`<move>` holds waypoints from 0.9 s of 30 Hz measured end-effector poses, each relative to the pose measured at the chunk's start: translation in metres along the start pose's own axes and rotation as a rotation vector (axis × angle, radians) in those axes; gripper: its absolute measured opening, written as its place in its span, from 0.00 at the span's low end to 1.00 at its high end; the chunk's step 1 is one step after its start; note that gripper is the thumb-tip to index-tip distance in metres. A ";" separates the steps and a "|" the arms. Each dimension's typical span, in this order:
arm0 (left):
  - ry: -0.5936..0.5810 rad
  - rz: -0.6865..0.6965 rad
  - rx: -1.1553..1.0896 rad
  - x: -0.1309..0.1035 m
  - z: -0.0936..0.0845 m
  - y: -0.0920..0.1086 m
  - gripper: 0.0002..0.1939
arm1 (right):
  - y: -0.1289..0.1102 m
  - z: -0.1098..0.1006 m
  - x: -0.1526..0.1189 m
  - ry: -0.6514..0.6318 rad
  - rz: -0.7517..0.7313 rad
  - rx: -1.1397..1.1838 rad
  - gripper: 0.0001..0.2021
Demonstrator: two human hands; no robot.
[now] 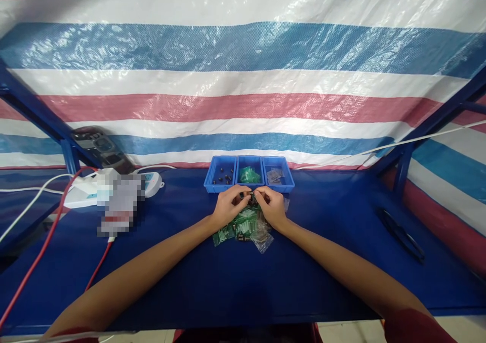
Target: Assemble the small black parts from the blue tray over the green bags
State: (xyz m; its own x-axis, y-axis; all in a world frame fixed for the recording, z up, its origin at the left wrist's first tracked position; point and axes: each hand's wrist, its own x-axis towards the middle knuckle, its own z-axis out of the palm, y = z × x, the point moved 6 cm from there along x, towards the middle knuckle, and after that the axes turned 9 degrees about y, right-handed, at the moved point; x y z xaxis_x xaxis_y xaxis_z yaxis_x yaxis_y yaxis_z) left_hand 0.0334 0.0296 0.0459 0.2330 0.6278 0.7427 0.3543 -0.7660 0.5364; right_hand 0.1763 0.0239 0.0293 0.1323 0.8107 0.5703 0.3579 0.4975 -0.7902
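Note:
My left hand and my right hand meet just in front of the blue bins, fingertips pinched close together. Between them is a small dark piece, mostly covered by the fingers, too small to tell its kind. Below the hands lies a pile of small green pieces, with clear plastic packets at its right side and a few dark bits at its lower edge. The left bin holds several small dark parts, the middle bin green pieces, and the right bin clear packets.
A white power strip with plugs and cables sits at the left, beside a blurred-out device on a red cable. A dark wrapped package leans behind. Black glasses lie on the blue table at right.

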 end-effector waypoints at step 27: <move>0.011 -0.015 0.007 -0.001 -0.001 -0.002 0.10 | -0.007 0.001 -0.003 -0.029 -0.127 0.020 0.10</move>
State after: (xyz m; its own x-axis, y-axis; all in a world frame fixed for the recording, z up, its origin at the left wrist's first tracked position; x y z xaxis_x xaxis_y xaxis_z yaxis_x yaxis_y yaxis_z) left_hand 0.0311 0.0307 0.0445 0.2175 0.6374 0.7392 0.3643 -0.7556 0.5443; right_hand 0.1721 0.0186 0.0331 0.0607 0.7492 0.6595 0.3517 0.6023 -0.7166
